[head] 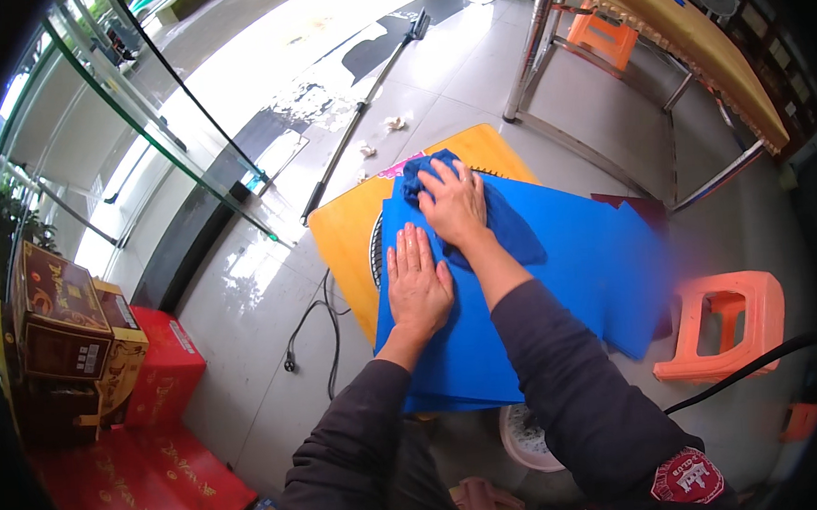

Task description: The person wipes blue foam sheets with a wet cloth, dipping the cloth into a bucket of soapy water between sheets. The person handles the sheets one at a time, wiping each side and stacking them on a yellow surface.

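Observation:
Large smooth blue sheets [566, 301], apparently stacked, lie over a low yellow-orange table [341, 248]. My left hand [417, 289] rests flat on the top sheet, fingers straight, with nothing in it. My right hand [454, 203] grips a bunched dark blue cloth [516, 231] near the sheet's far edge, and the cloth's loose part spreads flat under the wrist. Part of a round black wire grille [377, 253] shows beside the sheets' left edge, the rest being covered by them.
A pink basin [532, 444] with sudsy water stands below the sheets' near edge. An orange plastic stool [728, 323] is to the right. Cartons [61, 311] and red boxes [142, 482] sit left. A long-handled floor tool [361, 107], crumpled paper [395, 123] and a plugged cord [306, 307] lie on the tiles.

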{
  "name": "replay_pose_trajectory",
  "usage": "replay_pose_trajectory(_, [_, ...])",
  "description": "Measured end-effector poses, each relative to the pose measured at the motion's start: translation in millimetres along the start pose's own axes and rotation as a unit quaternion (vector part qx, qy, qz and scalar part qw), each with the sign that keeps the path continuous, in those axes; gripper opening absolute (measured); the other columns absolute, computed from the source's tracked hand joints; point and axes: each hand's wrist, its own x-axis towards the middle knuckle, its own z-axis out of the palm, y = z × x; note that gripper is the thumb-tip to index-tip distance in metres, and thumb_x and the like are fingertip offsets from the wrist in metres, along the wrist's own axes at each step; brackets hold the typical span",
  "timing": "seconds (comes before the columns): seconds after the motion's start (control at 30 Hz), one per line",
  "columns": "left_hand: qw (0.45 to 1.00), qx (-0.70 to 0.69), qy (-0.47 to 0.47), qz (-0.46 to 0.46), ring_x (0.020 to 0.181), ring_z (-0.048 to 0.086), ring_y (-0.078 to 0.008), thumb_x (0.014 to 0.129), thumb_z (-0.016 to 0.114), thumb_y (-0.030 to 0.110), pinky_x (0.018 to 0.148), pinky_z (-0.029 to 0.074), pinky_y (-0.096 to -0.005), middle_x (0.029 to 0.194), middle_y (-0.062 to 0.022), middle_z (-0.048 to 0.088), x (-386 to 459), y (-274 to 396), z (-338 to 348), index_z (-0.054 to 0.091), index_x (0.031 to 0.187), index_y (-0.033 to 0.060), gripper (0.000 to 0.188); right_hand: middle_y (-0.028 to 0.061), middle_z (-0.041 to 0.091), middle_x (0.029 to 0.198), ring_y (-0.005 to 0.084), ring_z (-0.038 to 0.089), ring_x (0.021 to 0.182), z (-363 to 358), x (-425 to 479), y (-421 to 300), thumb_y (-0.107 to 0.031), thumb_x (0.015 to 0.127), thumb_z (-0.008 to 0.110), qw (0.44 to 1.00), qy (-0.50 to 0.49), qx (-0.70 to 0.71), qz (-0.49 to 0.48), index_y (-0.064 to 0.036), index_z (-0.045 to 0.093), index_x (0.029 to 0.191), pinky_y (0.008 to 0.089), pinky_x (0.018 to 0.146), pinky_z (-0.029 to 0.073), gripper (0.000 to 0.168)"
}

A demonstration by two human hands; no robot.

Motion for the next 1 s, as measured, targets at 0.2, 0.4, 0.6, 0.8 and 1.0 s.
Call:
replay_pose_trajectory(0.2, [0.999, -0.027, 0.023, -0.007, 0.143, 0.021, -0.0337, 0.095, 0.04, 0.027, 0.117, 0.012, -0.0437, 0.152, -0.0226, 0.026, 1, -1, 1, 0.032, 0.143, -0.0049, 0.058, 0.0052, 0.065, 0.112, 0.0294, 0.053, 0.108, -2, -11, 1, -0.02, 0.078, 0.064, 0.995, 0.04, 0.03, -0.088, -0.012, 0.068, 0.101, 0.0432, 0.091, 0.041, 0.025])
replay_pose_trajectory(0.4, [1.0, -0.006, 0.024, -0.002, 0.143, 0.02, -0.0351, 0.095, 0.04, 0.028, 0.117, 0.012, -0.045, 0.151, -0.0254, 0.026, 2, -2, 3, 0.036, 0.14, -0.0066, 0.056, 0.0125, 0.066, 0.108, 0.0313, 0.055, 0.102, -44, -68, -6, -0.017, 0.078, 0.066, 0.991, -0.029, 0.103, -0.087, -0.007, 0.067, 0.101, 0.0432, 0.088, 0.042, 0.026])
replay_pose_trajectory(0.6, [1.0, -0.009, 0.03, 0.003, 0.143, 0.023, -0.035, 0.094, 0.042, 0.025, 0.117, 0.014, -0.0448, 0.15, -0.0254, 0.028, 0, -3, 5, 0.036, 0.139, -0.0076, 0.056, 0.0125, 0.064, 0.111, 0.0325, 0.054, 0.107, -31, -50, -12, -0.019, 0.08, 0.063, 0.994, 0.01, 0.032, -0.103, -0.006, 0.066, 0.106, 0.0432, 0.093, 0.041, 0.029])
replay_pose_trajectory(0.8, [0.998, -0.031, 0.05, 0.004, 0.143, 0.023, -0.0334, 0.092, 0.044, 0.023, 0.117, 0.014, -0.0437, 0.151, -0.0226, 0.029, 0, 2, 1, 0.032, 0.142, -0.0057, 0.059, 0.0081, 0.063, 0.104, 0.0316, 0.052, 0.11, 9, 12, -9, -0.022, 0.082, 0.063, 0.998, 0.017, -0.026, -0.057, -0.01, 0.065, 0.096, 0.0441, 0.097, 0.038, 0.018])
replay_pose_trajectory(1.0, [0.999, -0.028, 0.021, -0.009, 0.144, 0.02, -0.0325, 0.092, 0.044, 0.022, 0.118, 0.013, -0.0434, 0.152, -0.0222, 0.026, -1, -3, 2, 0.031, 0.143, -0.0054, 0.059, 0.0091, 0.064, 0.11, 0.0309, 0.054, 0.107, 4, -7, -9, -0.02, 0.08, 0.063, 0.997, 0.024, 0.022, -0.074, -0.011, 0.068, 0.101, 0.0434, 0.093, 0.041, 0.024])
